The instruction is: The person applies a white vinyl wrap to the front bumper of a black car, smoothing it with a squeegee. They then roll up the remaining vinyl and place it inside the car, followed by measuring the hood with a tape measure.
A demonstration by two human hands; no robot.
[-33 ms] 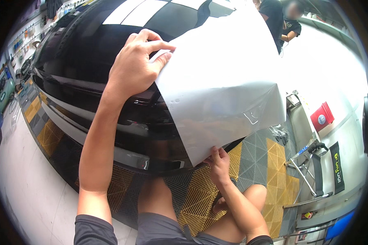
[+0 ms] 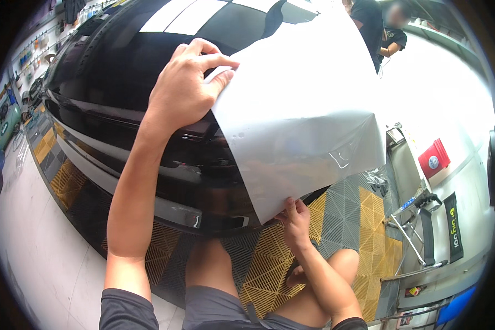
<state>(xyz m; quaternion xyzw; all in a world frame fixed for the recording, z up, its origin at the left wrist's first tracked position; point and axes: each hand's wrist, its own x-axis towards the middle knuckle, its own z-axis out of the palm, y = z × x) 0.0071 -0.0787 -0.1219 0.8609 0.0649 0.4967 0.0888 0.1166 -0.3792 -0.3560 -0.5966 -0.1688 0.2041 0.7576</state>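
A large white, partly see-through sheet of film [image 2: 297, 126] covers the corner of a glossy black car [image 2: 110, 71]. My left hand [image 2: 188, 82] pinches the film's upper left edge between thumb and forefinger, above the car's bodywork. Lower down, my right hand [image 2: 294, 220] grips the bottom edge near its lower corner, beside the bumper. Between my hands the film's left edge runs straight and taut. Creases and a few small bubbles show in its lower part, and its far side bends down past the car's corner.
Yellow and grey grid tiles [image 2: 272, 275] lie under the car and my legs. To the right stand a red container [image 2: 433, 158] and a metal-framed stand [image 2: 415, 220]. Another person [image 2: 390, 41] is at the far right. A green tank [image 2: 8, 124] sits far left.
My left hand has shifted very slightly to the right with the film's edge. My right hand stays in about the same place.
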